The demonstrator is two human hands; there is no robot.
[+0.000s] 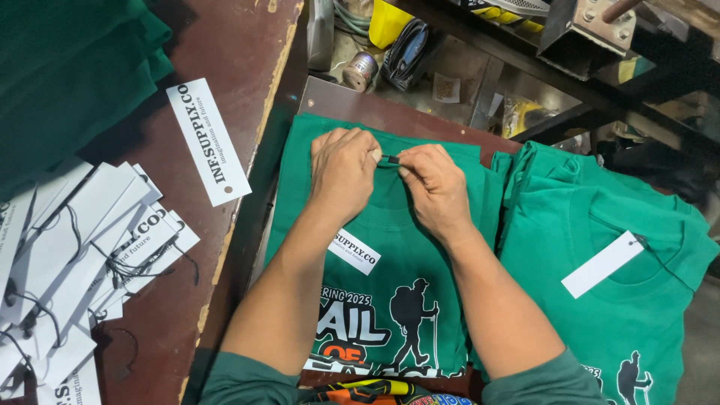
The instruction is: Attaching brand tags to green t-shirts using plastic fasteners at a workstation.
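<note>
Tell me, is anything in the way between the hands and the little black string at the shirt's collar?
Nothing visible is. The left hand and right hand already pinch the black string at the collar of the green shirt. A white tag lies lower on the shirt, beside the left wrist.

Tag pile (82, 247) crowds left; shirt stack (615, 247) blocks right.

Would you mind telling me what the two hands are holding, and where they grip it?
Both hands, left and right, pinch a short dark string by its ends between their fingertips, at the collar of the green shirt.
</note>
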